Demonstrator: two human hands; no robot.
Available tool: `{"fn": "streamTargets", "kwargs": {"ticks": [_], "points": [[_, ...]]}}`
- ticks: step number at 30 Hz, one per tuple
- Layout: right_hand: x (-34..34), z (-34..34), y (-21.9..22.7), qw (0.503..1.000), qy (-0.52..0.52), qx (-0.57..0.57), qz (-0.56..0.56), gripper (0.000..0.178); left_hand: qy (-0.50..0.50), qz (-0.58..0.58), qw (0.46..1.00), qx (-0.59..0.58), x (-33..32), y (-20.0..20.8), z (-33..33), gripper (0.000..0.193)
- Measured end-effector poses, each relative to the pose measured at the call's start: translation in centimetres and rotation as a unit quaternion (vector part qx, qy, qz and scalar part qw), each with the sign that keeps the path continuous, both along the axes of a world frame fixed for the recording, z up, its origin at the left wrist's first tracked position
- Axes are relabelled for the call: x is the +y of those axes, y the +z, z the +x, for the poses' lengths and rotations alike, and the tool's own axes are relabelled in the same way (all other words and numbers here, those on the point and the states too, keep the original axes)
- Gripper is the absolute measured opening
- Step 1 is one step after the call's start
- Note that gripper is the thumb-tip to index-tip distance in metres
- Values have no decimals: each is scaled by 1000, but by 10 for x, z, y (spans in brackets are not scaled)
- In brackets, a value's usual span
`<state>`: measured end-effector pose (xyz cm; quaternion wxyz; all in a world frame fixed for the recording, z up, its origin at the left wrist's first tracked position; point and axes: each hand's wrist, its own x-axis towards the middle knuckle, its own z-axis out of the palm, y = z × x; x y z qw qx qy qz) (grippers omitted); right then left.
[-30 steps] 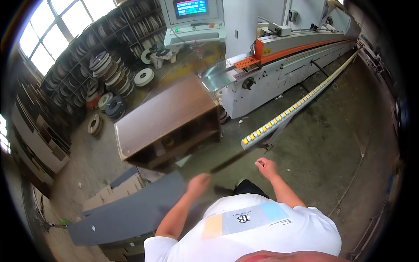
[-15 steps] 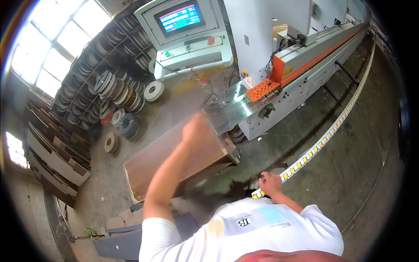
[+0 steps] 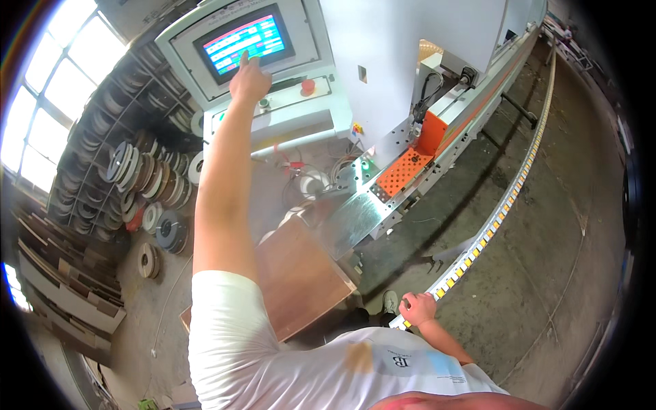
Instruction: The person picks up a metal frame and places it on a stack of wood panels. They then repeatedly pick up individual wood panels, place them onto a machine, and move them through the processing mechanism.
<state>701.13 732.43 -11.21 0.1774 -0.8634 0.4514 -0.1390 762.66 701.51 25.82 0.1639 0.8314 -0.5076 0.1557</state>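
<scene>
Blue glows by the left hand [image 3: 251,82], its index finger outstretched to the screen [image 3: 239,41], the others bent. The right hand [image 3: 418,309] curls at the near end of the roller rail [image 3: 486,238]; whether it grips, I cannot tell. Farther out lies an orange plate [image 3: 403,172].

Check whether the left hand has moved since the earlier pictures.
Yes. Judged against the lit screen, the left hand has gone forward and up toward it: earlier well short of the screen, it is now right at it.
</scene>
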Motion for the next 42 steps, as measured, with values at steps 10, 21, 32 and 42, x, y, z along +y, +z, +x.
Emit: {"fn": "streamTargets", "kwargs": {"ticks": [10,21,32,42], "points": [[-15,50,23,1000,-10,11,-14,9,-5,-29,999,42,-44,-14,32,56],[-21,43,-1,994,103,5,-30,16,-224,-74,825,513,290,-236,-186,11],[-25,82,22,931,215,-27,293,18,485,-203,654,545,743,-406,-469,22],[55,157,14,764,546,27,342,13,889,-143,333,278,879,-511,-619,63]]}}
